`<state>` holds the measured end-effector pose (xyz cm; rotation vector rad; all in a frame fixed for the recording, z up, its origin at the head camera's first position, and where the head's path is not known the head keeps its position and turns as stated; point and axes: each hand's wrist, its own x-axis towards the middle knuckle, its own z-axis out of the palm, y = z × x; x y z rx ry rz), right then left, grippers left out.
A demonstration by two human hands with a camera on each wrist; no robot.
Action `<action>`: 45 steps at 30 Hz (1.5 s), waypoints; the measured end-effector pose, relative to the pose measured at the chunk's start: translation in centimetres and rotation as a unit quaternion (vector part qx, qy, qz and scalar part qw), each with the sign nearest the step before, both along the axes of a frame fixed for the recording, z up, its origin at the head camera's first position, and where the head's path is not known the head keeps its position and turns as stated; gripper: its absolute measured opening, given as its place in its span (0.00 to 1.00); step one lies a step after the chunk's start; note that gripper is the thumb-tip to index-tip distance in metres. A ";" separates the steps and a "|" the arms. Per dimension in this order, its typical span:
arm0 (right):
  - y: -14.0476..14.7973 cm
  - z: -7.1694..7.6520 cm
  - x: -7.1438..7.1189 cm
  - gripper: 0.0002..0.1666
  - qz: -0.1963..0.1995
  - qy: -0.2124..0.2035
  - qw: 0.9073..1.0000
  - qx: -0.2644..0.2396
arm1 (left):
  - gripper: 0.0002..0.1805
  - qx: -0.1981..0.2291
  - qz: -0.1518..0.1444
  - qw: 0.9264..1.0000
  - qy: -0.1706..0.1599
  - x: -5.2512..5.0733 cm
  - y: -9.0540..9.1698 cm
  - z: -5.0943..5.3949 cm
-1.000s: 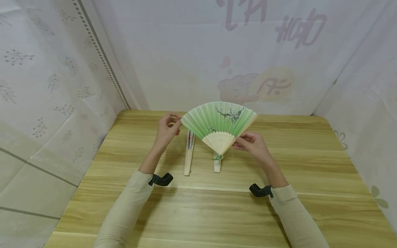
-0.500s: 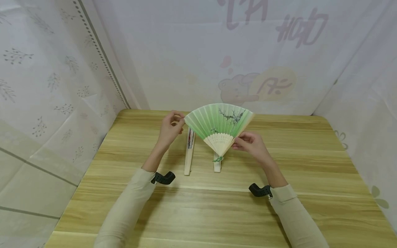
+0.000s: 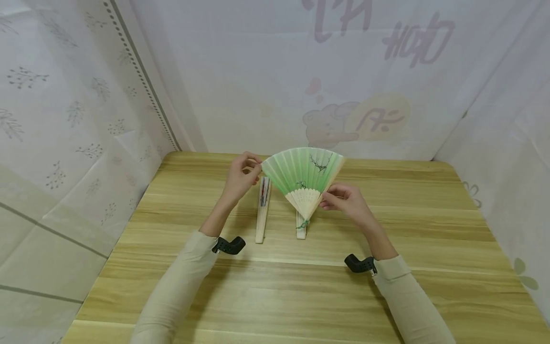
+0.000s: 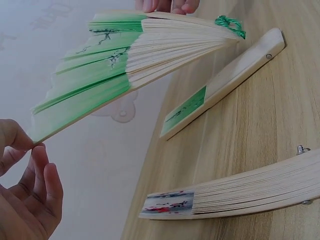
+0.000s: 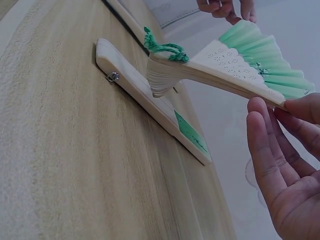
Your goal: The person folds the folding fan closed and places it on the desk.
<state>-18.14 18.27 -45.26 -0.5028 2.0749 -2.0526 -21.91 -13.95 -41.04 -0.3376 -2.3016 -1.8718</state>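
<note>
A green folding fan (image 3: pixel 296 169) with pale pierced ribs and a dark branch print is held partly spread above the table. My left hand (image 3: pixel 242 177) pinches its left outer corner between thumb and fingertip, seen closely in the left wrist view. On the other edge, my right hand (image 3: pixel 347 200) pinches the outer rib near its middle. A green cord (image 4: pixel 230 26) hangs at the fan's pivot. Beneath it lies a folded fan with a green panel (image 5: pixel 155 107), partly hidden in the head view. Left of that lies another folded fan with a red and grey print (image 3: pixel 263 210).
The wooden table (image 3: pixel 386 306) fills the lower view, its far edge close to a printed cloth backdrop (image 3: pixel 240 86). Black wrist mounts (image 3: pixel 230 245) sit at both cuffs. More patterned cloth (image 3: pixel 64 143) hangs on the left side.
The green fan's spread has narrowed as my left hand moved right, bringing its left corner inward. My right hand has stayed almost in place. Both folded fans lie where they were.
</note>
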 end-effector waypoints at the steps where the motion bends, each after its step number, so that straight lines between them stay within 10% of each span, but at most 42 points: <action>1: 0.0 0.0 0.0 0.11 0.001 0.001 1.000 0.003 | 0.07 -0.002 -0.002 1.000 0.003 0.0 0.0 0.0; 45: -1.6 1.7 0.1 0.10 0.011 0.014 0.999 0.051 | 0.05 0.019 -0.028 0.999 0.017 -0.8 3.5 1.5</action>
